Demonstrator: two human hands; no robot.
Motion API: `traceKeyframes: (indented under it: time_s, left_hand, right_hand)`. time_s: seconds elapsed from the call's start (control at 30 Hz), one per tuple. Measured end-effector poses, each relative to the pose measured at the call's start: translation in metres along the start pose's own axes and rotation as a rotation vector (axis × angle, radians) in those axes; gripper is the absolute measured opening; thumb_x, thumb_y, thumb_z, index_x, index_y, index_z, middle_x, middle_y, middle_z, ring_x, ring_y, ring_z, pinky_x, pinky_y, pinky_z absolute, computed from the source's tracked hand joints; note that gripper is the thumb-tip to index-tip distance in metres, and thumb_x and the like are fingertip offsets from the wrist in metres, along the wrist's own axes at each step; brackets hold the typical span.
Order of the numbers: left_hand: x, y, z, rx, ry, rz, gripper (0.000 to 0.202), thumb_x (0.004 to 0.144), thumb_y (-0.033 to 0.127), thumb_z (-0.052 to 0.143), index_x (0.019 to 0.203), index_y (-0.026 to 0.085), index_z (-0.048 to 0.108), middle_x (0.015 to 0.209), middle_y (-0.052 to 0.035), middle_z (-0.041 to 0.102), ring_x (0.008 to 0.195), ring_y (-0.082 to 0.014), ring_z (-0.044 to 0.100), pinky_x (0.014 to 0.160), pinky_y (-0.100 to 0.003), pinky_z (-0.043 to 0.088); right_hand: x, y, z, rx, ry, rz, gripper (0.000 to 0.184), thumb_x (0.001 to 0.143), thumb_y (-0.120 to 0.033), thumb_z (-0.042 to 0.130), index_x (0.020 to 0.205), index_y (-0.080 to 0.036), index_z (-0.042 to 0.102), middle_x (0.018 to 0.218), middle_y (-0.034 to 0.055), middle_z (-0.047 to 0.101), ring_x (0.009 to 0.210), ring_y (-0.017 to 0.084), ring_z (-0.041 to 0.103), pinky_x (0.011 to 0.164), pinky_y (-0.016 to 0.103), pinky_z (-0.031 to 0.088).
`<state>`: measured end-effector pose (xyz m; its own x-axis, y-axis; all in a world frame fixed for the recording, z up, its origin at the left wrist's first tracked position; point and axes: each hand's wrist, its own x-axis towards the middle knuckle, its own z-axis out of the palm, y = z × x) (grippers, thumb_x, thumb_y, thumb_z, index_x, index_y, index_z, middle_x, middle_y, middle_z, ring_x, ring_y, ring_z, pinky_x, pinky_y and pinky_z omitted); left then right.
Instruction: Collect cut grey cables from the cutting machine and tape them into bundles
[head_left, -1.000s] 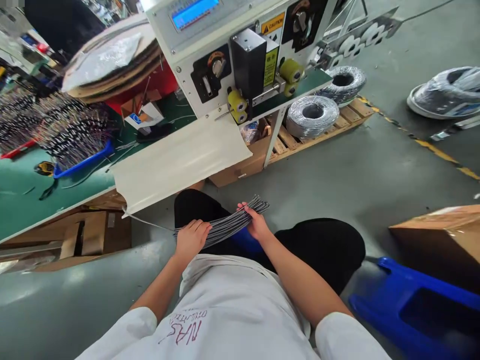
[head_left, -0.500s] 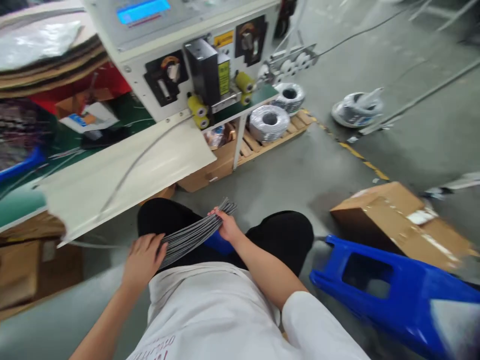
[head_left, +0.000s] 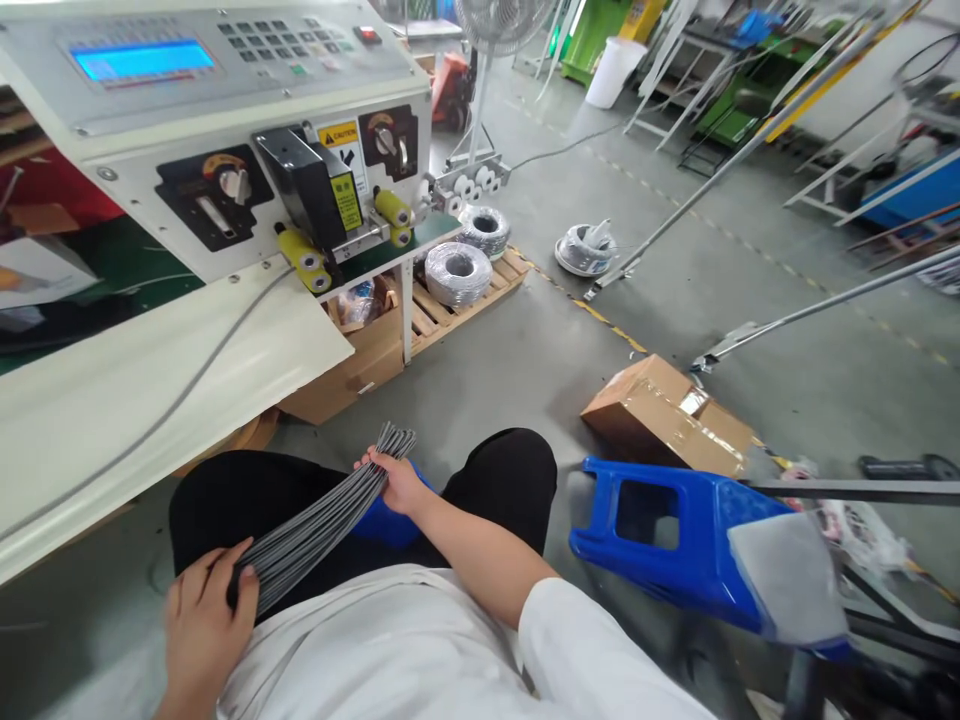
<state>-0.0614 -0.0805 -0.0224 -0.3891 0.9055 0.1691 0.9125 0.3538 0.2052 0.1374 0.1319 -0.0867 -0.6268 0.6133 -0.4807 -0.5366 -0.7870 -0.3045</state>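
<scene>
A bundle of grey wires (head_left: 319, 530) lies slantwise across my lap, over the black trousers. My right hand (head_left: 394, 480) is wrapped round it near its far end, where the loose wire tips fan out past the fingers. At the near end my left hand (head_left: 210, 610) curls its fingers over the wires, with the thumb along the side; the wire ends under that palm are hidden. In front of me stands a wire-processing machine (head_left: 247, 130) with a blue display and yellow rollers. A single grey cable (head_left: 199, 375) runs from the rollers down a cream chute (head_left: 247, 350).
Coils of wrapped cable (head_left: 459, 274) sit on a wooden pallet (head_left: 499, 290) beyond the machine. To my right are a cardboard box (head_left: 667, 415) and a blue plastic stool (head_left: 675, 540) on its side. Metal poles (head_left: 847, 300) slant across the floor.
My view has swung right and up, showing more of the machine's panel and the workshop behind. Both hands still hold the wire bundle on my lap.
</scene>
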Motion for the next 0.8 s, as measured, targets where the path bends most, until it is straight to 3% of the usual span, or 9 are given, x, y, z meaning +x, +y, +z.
traceKeyframes:
  time_s: [0.27, 0.4, 0.5, 0.57, 0.67, 0.8]
  left_hand:
    - [-0.001, -0.001, 0.004, 0.084, 0.011, 0.059, 0.042, 0.089, 0.033, 0.043, 0.123, 0.019, 0.062, 0.116, -0.0134, 0.060, 0.109, -0.0327, 0.055, 0.098, -0.051, 0.044]
    - [0.013, 0.010, -0.006, 0.081, 0.032, 0.226, 0.040, 0.087, 0.029, 0.049, 0.125, 0.025, 0.062, 0.112, -0.0084, 0.064, 0.109, -0.0293, 0.058, 0.106, -0.051, 0.042]
    - [0.042, 0.025, -0.029, 0.057, 0.113, 0.412, 0.046, 0.084, 0.021, 0.058, 0.129, 0.031, 0.059, 0.112, -0.0040, 0.067, 0.108, -0.0232, 0.061, 0.111, -0.046, 0.041]
    - [0.069, 0.035, -0.049, 0.056, 0.227, 0.454, 0.050, 0.084, 0.019, 0.059, 0.132, 0.031, 0.056, 0.113, -0.0044, 0.067, 0.111, -0.0229, 0.060, 0.111, -0.045, 0.041]
    - [0.114, 0.049, -0.077, 0.081, 0.355, 0.372, 0.048, 0.086, 0.023, 0.059, 0.134, 0.030, 0.055, 0.119, -0.0078, 0.064, 0.119, -0.0264, 0.056, 0.110, -0.048, 0.040]
    - [0.161, 0.063, -0.100, 0.116, 0.339, 0.188, 0.053, 0.091, 0.038, 0.054, 0.141, 0.023, 0.046, 0.133, -0.0144, 0.054, 0.129, -0.0329, 0.046, 0.108, -0.050, 0.039]
  right_hand:
    - [0.004, 0.000, -0.003, -0.014, -0.012, -0.020, 0.033, 0.065, -0.030, 0.087, 0.087, -0.018, 0.066, 0.075, -0.0021, 0.067, 0.081, 0.019, 0.068, 0.082, 0.034, 0.053]
    - [0.003, 0.001, -0.004, -0.035, 0.002, -0.040, 0.032, 0.065, -0.030, 0.087, 0.087, -0.019, 0.066, 0.074, -0.0018, 0.067, 0.084, 0.020, 0.068, 0.082, 0.034, 0.053]
    - [0.000, 0.000, -0.002, -0.073, 0.022, -0.044, 0.030, 0.066, -0.031, 0.086, 0.086, -0.020, 0.066, 0.075, -0.0017, 0.067, 0.085, 0.020, 0.068, 0.083, 0.034, 0.053]
    - [-0.001, -0.001, 0.001, -0.093, 0.009, -0.026, 0.029, 0.066, -0.031, 0.086, 0.084, -0.021, 0.067, 0.076, -0.0017, 0.068, 0.086, 0.020, 0.068, 0.084, 0.034, 0.052]
    - [-0.002, -0.003, 0.004, -0.119, -0.004, 0.000, 0.026, 0.067, -0.032, 0.086, 0.082, -0.022, 0.068, 0.077, -0.0018, 0.068, 0.088, 0.020, 0.069, 0.086, 0.034, 0.052]
    - [-0.003, -0.004, 0.003, -0.151, -0.001, -0.009, 0.023, 0.068, -0.033, 0.085, 0.082, -0.024, 0.069, 0.079, -0.0012, 0.068, 0.091, 0.021, 0.069, 0.088, 0.036, 0.053]
